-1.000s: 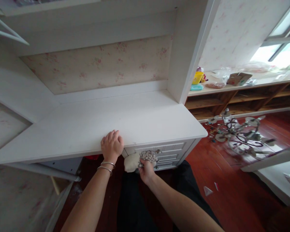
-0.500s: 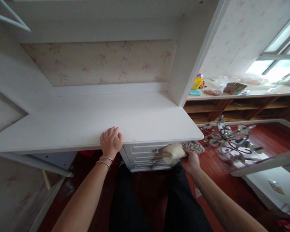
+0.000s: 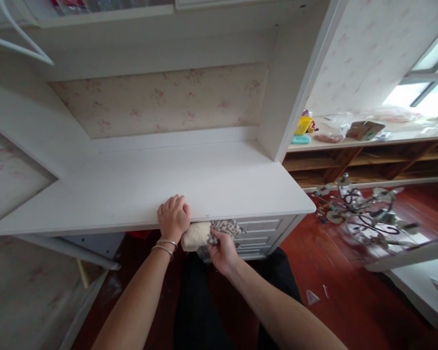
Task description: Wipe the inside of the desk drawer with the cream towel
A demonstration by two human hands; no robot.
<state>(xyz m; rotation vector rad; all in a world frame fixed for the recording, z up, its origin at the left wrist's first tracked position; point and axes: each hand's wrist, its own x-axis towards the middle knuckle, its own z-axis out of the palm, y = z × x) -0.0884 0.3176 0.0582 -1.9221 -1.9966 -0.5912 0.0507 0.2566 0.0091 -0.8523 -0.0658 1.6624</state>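
My left hand (image 3: 173, 216) lies on the front edge of the white desk (image 3: 182, 170), palm down, its fingers resting on the top and holding nothing. Two thin bangles circle that wrist. My right hand (image 3: 224, 253) is closed on a folded cloth (image 3: 196, 236), cream and fluffy at one end and grey-patterned at the other. The cloth is against the front of the desk just below its edge, close beside my left hand. Behind it, the white drawers (image 3: 263, 226) under the desktop are partly covered by the cloth and my right hand.
A chandelier (image 3: 365, 209) with curved arms lies on the red wooden floor at right. Behind it, a low shelf unit (image 3: 310, 163) carries a yellow container (image 3: 302, 125), a small box (image 3: 365, 130) and plastic bags. White furniture (image 3: 416, 282) stands at lower right.
My right hand has carried the cloth leftward along the desk front, from the right end of the drawers to beside my left hand. My left hand has stayed on the desk edge.
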